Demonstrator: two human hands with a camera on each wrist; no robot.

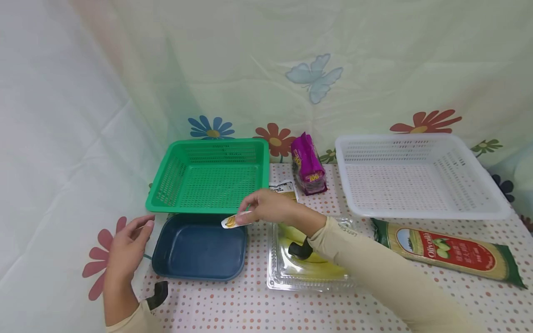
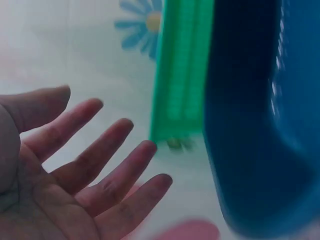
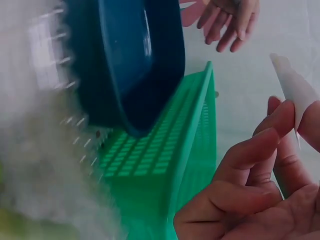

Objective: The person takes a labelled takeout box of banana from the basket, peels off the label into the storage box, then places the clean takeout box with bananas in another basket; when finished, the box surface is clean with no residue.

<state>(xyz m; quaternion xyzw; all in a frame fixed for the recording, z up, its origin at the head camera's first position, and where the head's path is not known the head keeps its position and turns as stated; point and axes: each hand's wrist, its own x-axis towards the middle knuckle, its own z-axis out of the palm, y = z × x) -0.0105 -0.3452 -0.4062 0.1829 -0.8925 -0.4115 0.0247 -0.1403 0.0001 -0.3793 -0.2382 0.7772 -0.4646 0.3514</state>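
Pale green fabric backdrop (image 1: 233,51) hanging behind, softly wrinkled. Light blue butterfly print (image 1: 319,87) near upper middle. Lower down, row of printed flowers: blue daisy print (image 1: 213,133) left of centre, red daisy print (image 1: 274,141) beside it, wider red bloom print (image 1: 420,129) toward right, small green flower print (image 1: 486,146) farther right. Left side: whitish fabric panel (image 1: 50,101), creased, pinkish-red flower print (image 1: 96,269) low down. White tablecloth (image 1: 216,305), scattered multicoloured dots. Light soft, diffuse.
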